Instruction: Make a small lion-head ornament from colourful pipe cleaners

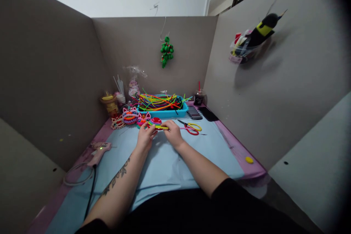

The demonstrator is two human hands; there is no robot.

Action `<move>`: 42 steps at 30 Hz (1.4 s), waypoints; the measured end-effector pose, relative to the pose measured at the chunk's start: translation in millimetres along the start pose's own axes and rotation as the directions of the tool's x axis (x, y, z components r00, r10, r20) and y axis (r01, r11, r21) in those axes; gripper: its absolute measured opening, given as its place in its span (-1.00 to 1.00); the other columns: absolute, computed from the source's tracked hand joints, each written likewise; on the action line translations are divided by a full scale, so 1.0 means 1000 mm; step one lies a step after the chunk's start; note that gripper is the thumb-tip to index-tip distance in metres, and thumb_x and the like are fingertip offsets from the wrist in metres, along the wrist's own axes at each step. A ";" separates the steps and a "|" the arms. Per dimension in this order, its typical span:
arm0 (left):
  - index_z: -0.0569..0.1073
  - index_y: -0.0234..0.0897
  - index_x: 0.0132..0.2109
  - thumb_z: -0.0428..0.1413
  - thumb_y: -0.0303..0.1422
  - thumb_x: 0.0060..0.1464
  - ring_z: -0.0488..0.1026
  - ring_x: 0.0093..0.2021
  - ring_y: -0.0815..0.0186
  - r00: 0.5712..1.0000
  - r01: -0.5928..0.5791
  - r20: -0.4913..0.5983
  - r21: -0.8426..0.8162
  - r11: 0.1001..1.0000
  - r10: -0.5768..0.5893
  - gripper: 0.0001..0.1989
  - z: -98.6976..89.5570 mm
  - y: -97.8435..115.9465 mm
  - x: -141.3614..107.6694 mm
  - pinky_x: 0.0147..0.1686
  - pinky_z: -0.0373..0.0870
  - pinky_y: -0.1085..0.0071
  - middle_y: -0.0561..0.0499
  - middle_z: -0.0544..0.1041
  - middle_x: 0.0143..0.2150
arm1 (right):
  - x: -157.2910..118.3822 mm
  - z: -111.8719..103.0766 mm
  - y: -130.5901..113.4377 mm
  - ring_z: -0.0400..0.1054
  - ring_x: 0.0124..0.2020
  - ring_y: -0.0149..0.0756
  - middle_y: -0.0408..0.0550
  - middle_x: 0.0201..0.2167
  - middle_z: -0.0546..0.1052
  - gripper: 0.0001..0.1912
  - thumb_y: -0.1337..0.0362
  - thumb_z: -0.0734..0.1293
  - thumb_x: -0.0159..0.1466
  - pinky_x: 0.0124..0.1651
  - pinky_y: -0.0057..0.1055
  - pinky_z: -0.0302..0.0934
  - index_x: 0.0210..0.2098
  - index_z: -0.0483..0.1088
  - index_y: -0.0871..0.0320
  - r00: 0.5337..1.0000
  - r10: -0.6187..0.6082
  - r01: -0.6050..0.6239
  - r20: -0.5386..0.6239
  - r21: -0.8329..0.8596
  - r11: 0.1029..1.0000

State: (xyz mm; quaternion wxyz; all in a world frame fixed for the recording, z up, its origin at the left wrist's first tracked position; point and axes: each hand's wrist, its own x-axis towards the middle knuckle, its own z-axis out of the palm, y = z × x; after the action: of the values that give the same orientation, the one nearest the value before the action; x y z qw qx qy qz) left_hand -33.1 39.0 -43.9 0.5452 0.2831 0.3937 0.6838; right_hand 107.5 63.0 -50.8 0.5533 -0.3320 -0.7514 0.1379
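Note:
My left hand (146, 137) is closed around the side of a round pipe-cleaner craft piece (156, 121), red on top with rainbow-coloured bands below. Opposite it, my right hand (173, 132) pinches a yellow pipe cleaner (161, 128) that runs along the lower edge of the piece. Both hands hold the work just above the blue cloth (170, 161). Right beside my right hand lie scissors (193, 128) with red and yellow handles. Finished-looking cat-eared pipe-cleaner pieces (130, 116) stand to the left, close behind my left hand. Fingertips behind the piece are partly hidden.
At the back sits a blue tray (161, 113) heaped with colourful pipe cleaners. A pink glue gun (100, 153) with its cord lies at left. Drink cups (110, 105) and a dark phone (208, 114) flank the tray. A yellow disc (249, 160) rests at right. Grey partitions enclose the table.

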 end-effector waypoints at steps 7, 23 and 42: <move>0.24 -0.22 -0.10 0.35 -0.35 -0.33 0.40 -0.55 0.46 1.000 -0.026 -0.010 -0.004 1.000 0.026 -0.38 0.002 0.000 -0.002 -0.40 0.36 0.47 0.14 0.44 -0.48 | 0.001 0.000 0.004 0.34 -0.26 -0.24 -0.08 -0.39 0.51 -0.73 0.50 0.21 0.06 -0.14 -0.33 0.22 -0.38 0.48 0.10 0.999 0.038 -0.038 0.003 -0.031 0.999; 0.31 -0.25 -0.15 0.33 -0.42 -0.27 0.49 -0.40 0.38 0.994 0.090 0.061 -0.065 0.994 -0.086 -0.51 0.001 -0.004 0.004 -0.23 0.41 0.36 0.02 0.54 -0.33 | 0.001 0.012 0.013 0.38 -0.37 -0.29 -0.10 -0.46 0.52 -0.87 0.27 0.29 0.09 -0.29 -0.37 0.28 -0.44 0.49 0.14 0.945 0.323 -0.294 -0.061 0.281 0.914; 0.23 -0.20 -0.08 0.35 -0.35 -0.30 0.46 -0.47 0.41 0.998 -0.054 -0.015 -0.024 0.998 0.053 -0.38 0.004 -0.001 0.000 -0.25 0.39 0.36 0.13 0.47 -0.43 | 0.000 0.006 0.003 0.32 -0.26 -0.27 -0.06 -0.36 0.45 -0.85 0.38 0.22 0.19 -0.15 -0.35 0.22 -0.35 0.43 0.10 0.994 0.065 -0.066 -0.084 -0.009 0.998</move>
State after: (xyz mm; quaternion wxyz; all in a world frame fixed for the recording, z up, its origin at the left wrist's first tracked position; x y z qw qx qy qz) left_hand -28.7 39.9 -42.5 0.5272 0.2821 0.3815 0.7049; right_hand 103.0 66.3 -54.1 0.5774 -0.3653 -0.7171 0.1375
